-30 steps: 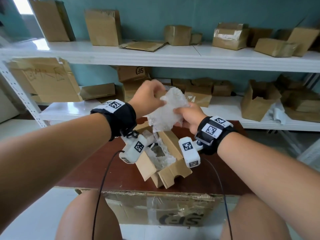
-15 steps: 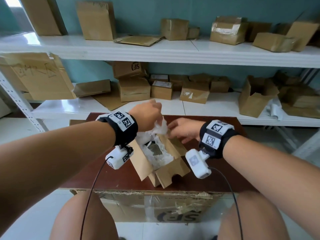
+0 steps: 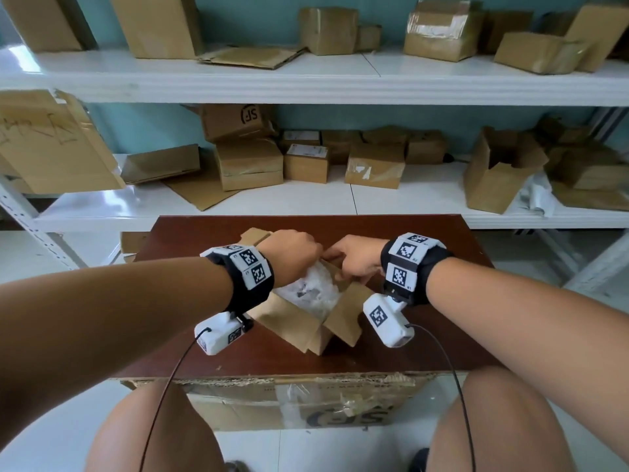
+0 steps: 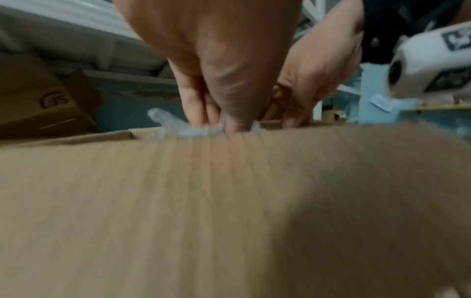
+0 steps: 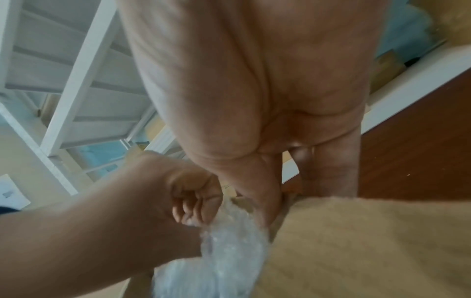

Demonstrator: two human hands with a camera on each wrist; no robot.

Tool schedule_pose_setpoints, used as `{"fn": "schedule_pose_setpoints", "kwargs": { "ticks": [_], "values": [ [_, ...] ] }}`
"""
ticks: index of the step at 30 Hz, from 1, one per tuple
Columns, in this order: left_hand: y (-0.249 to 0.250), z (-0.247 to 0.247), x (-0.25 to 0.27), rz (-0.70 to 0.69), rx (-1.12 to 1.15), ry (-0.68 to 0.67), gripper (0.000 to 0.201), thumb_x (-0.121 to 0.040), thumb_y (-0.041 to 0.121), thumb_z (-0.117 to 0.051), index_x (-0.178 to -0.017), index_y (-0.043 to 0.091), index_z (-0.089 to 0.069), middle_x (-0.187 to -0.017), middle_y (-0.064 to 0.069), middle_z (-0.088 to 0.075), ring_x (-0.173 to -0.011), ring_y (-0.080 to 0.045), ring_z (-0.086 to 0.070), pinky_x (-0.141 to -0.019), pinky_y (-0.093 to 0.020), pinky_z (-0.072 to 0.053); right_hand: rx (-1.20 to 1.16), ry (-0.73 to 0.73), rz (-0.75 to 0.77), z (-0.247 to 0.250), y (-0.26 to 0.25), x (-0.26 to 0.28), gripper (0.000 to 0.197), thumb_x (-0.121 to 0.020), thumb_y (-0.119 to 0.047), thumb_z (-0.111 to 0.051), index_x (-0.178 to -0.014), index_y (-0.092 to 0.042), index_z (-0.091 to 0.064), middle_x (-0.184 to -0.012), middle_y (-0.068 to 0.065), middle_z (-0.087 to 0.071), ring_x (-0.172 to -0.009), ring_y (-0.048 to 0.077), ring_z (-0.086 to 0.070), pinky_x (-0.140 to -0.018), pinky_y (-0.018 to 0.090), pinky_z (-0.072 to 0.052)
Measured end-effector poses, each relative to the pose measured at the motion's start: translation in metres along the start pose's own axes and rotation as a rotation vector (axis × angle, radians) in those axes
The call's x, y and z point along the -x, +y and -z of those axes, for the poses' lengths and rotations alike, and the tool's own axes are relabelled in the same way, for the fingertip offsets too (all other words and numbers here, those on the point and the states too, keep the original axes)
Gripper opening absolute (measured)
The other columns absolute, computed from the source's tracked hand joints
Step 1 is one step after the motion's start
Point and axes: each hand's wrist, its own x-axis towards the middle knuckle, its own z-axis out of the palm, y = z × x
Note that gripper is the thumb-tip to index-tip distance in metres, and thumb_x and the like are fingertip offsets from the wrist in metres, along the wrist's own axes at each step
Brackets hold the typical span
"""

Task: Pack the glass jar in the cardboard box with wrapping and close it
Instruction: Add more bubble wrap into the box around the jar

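Observation:
A small open cardboard box (image 3: 292, 321) stands on the dark brown table (image 3: 425, 349), its flaps spread out. Crumpled bubble wrap (image 3: 313, 294) fills its opening; dark patches show through it, and I cannot make out the glass jar itself. My left hand (image 3: 306, 260) is over the box's far side, its curled fingers pinching the wrap (image 5: 229, 252) at the top edge. My right hand (image 3: 350, 267) reaches down beside it, its fingers (image 5: 328, 177) straight and pushed in behind the right flap (image 5: 369, 242). In the left wrist view a near flap (image 4: 229, 201) hides the inside.
A large taped carton (image 3: 306, 403) sits under the table's near edge between my knees. White shelves (image 3: 340, 80) behind the table hold several cardboard boxes, one open box (image 3: 497, 172) at the right.
A second ago both hands held the wad of bubble wrap up above the box. They have come down and pushed it into the opening, and the wrap now lies inside.

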Motion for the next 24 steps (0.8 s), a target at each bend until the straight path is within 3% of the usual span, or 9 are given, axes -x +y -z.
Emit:
{"fn": "schedule_pose_setpoints", "kwargs": {
  "ticks": [2,4,5,7,12,16,19,22,24],
  "values": [
    [-0.009,-0.005,-0.008,0.007,0.148,-0.080,0.037,-0.093,0.014,-0.051,-0.126,0.028,-0.060,-0.124,0.006,-0.061,-0.114,-0.017,-0.059,-0.053,-0.017,-0.033,-0.014,-0.004,0.000,0.005,0.002,-0.008,0.058,-0.087,0.000,-0.063,-0.134,-0.033,-0.057,-0.118,-0.001,-0.069,-0.104,0.026,-0.068,-0.076,0.037,-0.058],
    [-0.017,-0.011,-0.012,-0.031,0.244,-0.171,0.051,-0.089,0.006,-0.048,-0.134,0.028,-0.056,-0.132,0.005,-0.059,-0.120,-0.016,-0.054,-0.080,-0.021,-0.045,-0.030,-0.013,-0.005,0.010,0.004,-0.014,0.058,-0.086,0.003,-0.062,-0.129,-0.035,-0.061,-0.116,-0.002,-0.071,-0.102,0.024,-0.068,-0.076,0.035,-0.056],
    [-0.020,-0.015,-0.014,-0.052,0.270,-0.228,0.054,-0.088,0.005,-0.046,-0.137,0.026,-0.052,-0.134,0.002,-0.058,-0.122,-0.018,-0.052,-0.088,-0.023,-0.042,-0.036,-0.023,-0.008,0.012,0.005,-0.016,0.057,-0.087,0.004,-0.062,-0.129,-0.035,-0.062,-0.115,-0.004,-0.071,-0.104,0.022,-0.068,-0.082,0.037,-0.058],
    [-0.023,-0.021,-0.019,-0.079,0.269,-0.357,0.052,-0.091,0.009,-0.045,-0.141,0.024,-0.047,-0.134,-0.002,-0.057,-0.120,-0.021,-0.052,-0.088,-0.022,-0.038,-0.052,-0.054,-0.010,0.014,0.006,-0.017,0.056,-0.088,0.003,-0.062,-0.128,-0.035,-0.062,-0.114,-0.009,-0.072,-0.108,0.020,-0.067,-0.089,0.043,-0.056],
    [-0.023,-0.023,-0.031,-0.127,0.174,-0.587,0.059,-0.098,0.011,-0.042,-0.153,0.026,-0.026,-0.153,0.002,-0.037,-0.136,-0.019,-0.038,-0.109,-0.031,-0.033,-0.043,-0.106,0.007,0.012,0.008,-0.018,0.056,-0.089,-0.001,-0.063,-0.130,-0.040,-0.059,-0.114,-0.016,-0.071,-0.111,0.017,-0.066,-0.086,0.036,-0.055],
    [-0.009,-0.032,-0.039,-0.109,0.172,-0.612,0.044,-0.101,0.010,-0.038,-0.145,0.011,-0.041,-0.144,-0.006,-0.047,-0.129,-0.023,-0.046,-0.105,-0.031,-0.035,-0.069,-0.127,0.018,0.012,0.009,-0.016,0.055,-0.090,-0.002,-0.062,-0.131,-0.038,-0.059,-0.113,-0.015,-0.071,-0.110,0.019,-0.066,-0.073,0.031,-0.051],
    [-0.005,-0.042,-0.053,-0.081,0.171,-0.660,0.043,-0.100,0.009,-0.039,-0.143,0.006,-0.042,-0.140,-0.010,-0.051,-0.124,-0.025,-0.051,-0.101,-0.029,-0.041,-0.064,-0.111,0.023,0.012,0.007,-0.012,0.057,-0.090,-0.002,-0.062,-0.134,-0.037,-0.056,-0.119,-0.013,-0.069,-0.113,0.020,-0.065,-0.079,0.034,-0.055],
    [-0.010,-0.033,-0.056,-0.050,0.285,-0.745,0.052,-0.097,0.003,-0.037,-0.148,0.009,-0.034,-0.136,-0.013,-0.052,-0.108,-0.025,-0.058,-0.081,-0.029,-0.045,-0.118,-0.124,0.030,0.011,0.007,-0.010,0.057,-0.092,0.000,-0.060,-0.137,-0.034,-0.054,-0.122,-0.008,-0.068,-0.112,0.021,-0.065,-0.074,0.031,-0.056],
    [-0.015,-0.026,-0.057,0.033,0.475,-0.805,0.045,-0.099,0.004,-0.040,-0.143,0.003,-0.042,-0.138,-0.020,-0.052,-0.097,-0.025,-0.057,-0.083,-0.031,-0.045,-0.157,-0.143,0.027,0.011,0.008,-0.009,0.057,-0.092,0.002,-0.059,-0.138,-0.031,-0.054,-0.125,-0.005,-0.067,-0.113,0.020,-0.064,-0.080,0.032,-0.057]
  ]
}}
